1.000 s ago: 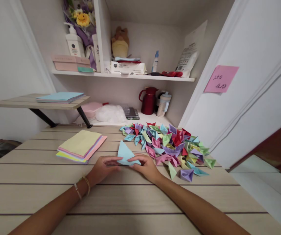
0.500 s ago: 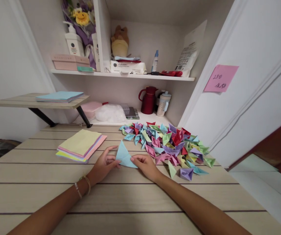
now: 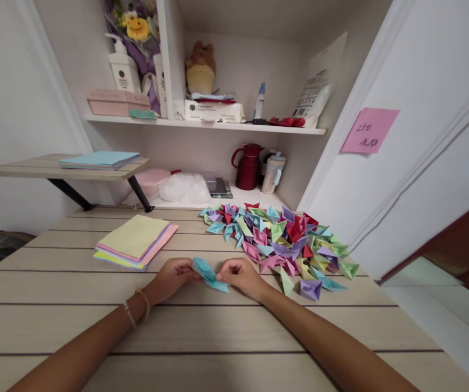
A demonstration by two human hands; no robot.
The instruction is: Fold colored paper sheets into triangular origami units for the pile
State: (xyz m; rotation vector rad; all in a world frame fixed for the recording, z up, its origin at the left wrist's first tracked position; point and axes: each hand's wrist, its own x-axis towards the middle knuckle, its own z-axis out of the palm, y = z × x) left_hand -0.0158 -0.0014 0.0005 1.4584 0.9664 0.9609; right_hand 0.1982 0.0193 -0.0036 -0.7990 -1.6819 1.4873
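A light blue folded paper (image 3: 207,272) is held between my two hands just above the slatted table, its folds partly spread and its layers showing. My left hand (image 3: 174,279) pinches its left end, fingertips partly hidden behind the paper. On the other side, the thumb and fingers of my right hand (image 3: 240,276) grip its right part. To the right lies a big heap of folded paper boats (image 3: 277,234) in many colours. A purple paper boat (image 3: 310,289) sits at the heap's near edge.
A stack of coloured paper sheets (image 3: 134,239) lies left of my hands. Blue sheets (image 3: 99,159) rest on a small raised shelf (image 3: 22,167). Behind the table stand a red jug (image 3: 248,167) and a pale tumbler (image 3: 273,173). A pink note (image 3: 369,130) is on the right wall.
The blue paper has turned from a flat upright triangle into a lower, opened-out form with several layers showing. My left hand's fingers have closed in around its left end.
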